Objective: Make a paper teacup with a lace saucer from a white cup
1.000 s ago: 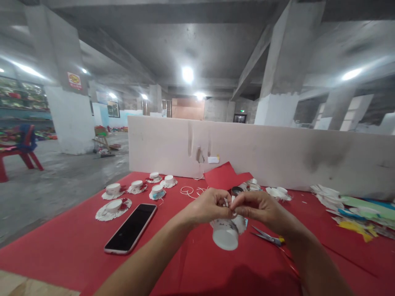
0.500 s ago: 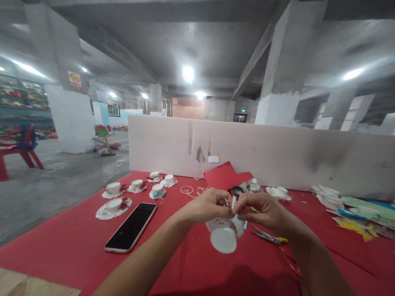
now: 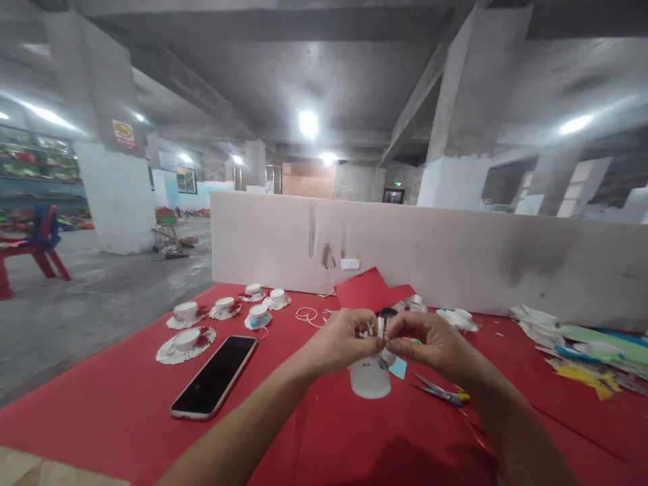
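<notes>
A white paper cup (image 3: 371, 379) hangs below my fingers, its round base toward me and its far end cut into strips. My left hand (image 3: 349, 341) is closed, thumb and fingers pinching the cup's cut edge. Against it, my right hand (image 3: 425, 341) pinches at a white strip (image 3: 381, 327) of the same cup. The fingertips nearly meet and hide part of the strips. Scissors (image 3: 439, 390) with yellow on the handle lie beside my right wrist. A small light-blue paper piece (image 3: 399, 368) shows behind the cup.
Several fringed white paper cups (image 3: 187, 339) stand at the table's left, near a phone (image 3: 215, 376). White string (image 3: 306, 314) and red paper (image 3: 369, 289) lie behind my hands. Paper scraps (image 3: 582, 351) pile at right. A pale board (image 3: 430, 250) borders the red table's back.
The cup has tilted, its base moving slightly up so less of it faces me. Both hands keep pinching at the strips, and more of the light-blue paper shows.
</notes>
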Demonstrator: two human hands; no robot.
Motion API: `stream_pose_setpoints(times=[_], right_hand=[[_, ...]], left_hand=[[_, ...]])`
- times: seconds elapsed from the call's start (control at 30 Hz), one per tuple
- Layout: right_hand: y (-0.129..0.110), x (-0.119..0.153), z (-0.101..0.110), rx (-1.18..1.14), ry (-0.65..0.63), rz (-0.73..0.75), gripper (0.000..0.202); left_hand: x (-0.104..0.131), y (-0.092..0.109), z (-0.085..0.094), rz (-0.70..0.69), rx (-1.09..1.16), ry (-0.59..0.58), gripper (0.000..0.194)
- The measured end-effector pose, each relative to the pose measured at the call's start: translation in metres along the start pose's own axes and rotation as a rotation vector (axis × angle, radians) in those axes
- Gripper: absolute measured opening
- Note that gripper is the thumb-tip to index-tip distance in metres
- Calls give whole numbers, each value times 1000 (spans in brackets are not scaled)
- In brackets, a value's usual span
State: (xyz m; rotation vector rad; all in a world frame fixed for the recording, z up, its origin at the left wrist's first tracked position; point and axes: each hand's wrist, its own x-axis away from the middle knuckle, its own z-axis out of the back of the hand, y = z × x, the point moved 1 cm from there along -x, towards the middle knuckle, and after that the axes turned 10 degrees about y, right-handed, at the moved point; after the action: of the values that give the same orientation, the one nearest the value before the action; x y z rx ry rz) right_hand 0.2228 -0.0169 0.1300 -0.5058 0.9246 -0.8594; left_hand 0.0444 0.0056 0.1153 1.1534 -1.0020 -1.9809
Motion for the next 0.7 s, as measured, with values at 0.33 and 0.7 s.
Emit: stream_pose_setpoints(times=[0.33,0.7], right_hand=[[-2,1,-1,77,104,-62,19],[-3,-1,-2,69,147,-62,13]], left_hand=[[3,3,-1,-84,-176,121,7],[7,14,-8,-191,-300,206,7]])
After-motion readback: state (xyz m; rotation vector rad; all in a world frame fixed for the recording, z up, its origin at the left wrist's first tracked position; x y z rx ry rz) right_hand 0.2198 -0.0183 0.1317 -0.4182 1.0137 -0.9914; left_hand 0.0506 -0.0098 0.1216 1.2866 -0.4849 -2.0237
